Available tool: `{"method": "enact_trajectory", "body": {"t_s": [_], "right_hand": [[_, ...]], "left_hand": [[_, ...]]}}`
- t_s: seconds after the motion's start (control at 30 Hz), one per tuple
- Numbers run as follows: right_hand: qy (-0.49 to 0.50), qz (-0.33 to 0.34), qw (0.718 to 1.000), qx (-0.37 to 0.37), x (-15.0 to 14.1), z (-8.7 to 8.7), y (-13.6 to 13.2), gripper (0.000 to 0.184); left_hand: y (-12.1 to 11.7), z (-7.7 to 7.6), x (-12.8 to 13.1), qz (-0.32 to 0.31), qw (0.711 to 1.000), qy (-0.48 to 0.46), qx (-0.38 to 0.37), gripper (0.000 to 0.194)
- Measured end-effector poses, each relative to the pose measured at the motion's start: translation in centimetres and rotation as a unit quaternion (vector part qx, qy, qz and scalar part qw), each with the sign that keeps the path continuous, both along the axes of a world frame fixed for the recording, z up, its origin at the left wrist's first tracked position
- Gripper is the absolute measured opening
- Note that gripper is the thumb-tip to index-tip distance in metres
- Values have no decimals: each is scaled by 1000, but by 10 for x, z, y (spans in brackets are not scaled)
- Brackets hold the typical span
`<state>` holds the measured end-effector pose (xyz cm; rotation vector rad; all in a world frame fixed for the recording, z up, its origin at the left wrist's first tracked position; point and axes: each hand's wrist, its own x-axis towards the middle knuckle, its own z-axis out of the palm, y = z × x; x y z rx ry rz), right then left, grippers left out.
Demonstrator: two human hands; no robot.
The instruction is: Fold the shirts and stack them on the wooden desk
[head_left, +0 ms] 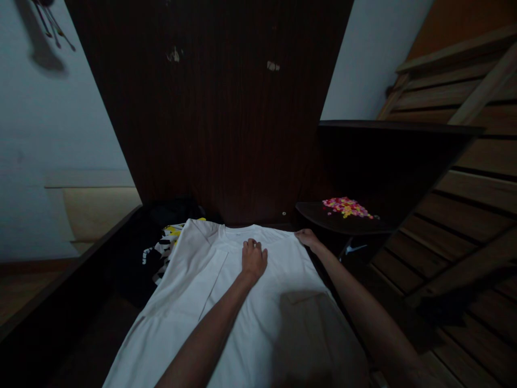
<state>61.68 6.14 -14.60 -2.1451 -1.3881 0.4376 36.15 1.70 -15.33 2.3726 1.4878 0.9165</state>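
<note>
A white T-shirt point(250, 302) lies spread in front of me, its collar at the far end. On the left, a part of the cloth is folded inward over the body, leaving a slanted edge. My left hand point(254, 258) rests on the shirt just below the collar, fingers a little bent and thumb apart. At the shirt's far right corner, my right hand point(307, 238) pinches the edge of the cloth; its fingertips are partly hidden. A shadow covers the lower right of the shirt.
Dark clothing point(133, 269) and a black, white and yellow patterned cloth point(165, 249) lie left of the shirt. A tall dark wood panel point(226, 118) stands behind. Pink and yellow small pieces point(346, 207) cover part of a shelf at right, near wooden slats point(480, 188).
</note>
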Motion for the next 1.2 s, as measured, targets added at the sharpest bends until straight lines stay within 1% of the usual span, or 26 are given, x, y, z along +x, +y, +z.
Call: {"method": "enact_trajectory", "body": {"t_s": [0.13, 0.27, 0.43, 0.57, 0.77, 0.87, 0.93, 1.0, 1.03, 1.1, 1.13, 1.17, 1.2], "right_hand": [[32, -10, 999, 15, 0, -5, -1, 22], [50, -25, 997, 45, 2, -7, 0, 23], [76, -33, 994, 71, 4, -5, 2, 16], [98, -18, 992, 76, 1, -3, 1, 12], [92, 29, 992, 77, -4, 0, -2, 20], [66, 56, 994, 73, -3, 2, -1, 22], [44, 71, 994, 70, -2, 4, 1, 21], [20, 85, 994, 65, -1, 5, 3, 18], [8, 91, 994, 62, -1, 6, 4, 16], [-16, 104, 993, 56, 0, 7, 5, 12], [-27, 111, 992, 53, 0, 7, 5, 10], [-37, 116, 991, 51, 0, 8, 6, 9], [-47, 121, 990, 48, 0, 8, 6, 8]], "left_hand": [[10, 4, 1, 20, 999, 5, -43, 20], [16, 8, 3, 34, 996, 10, -80, 22], [14, 12, 3, 45, 994, -5, -101, 27], [12, 15, 2, 47, 992, -38, -114, 25], [13, 19, -1, 33, 977, -124, -169, 19], [10, 22, -1, 7, 965, -164, -203, 26], [8, 22, 1, -19, 959, -179, -220, 41], [5, 20, 2, -68, 941, -213, -255, 56], [3, 19, 3, -96, 926, -234, -279, 56], [0, 16, 4, -139, 894, -270, -330, 44], [-3, 14, 5, -148, 881, -281, -351, 38], [-5, 12, 5, -147, 873, -285, -366, 36], [-8, 10, 5, -141, 868, -290, -377, 39]]}}
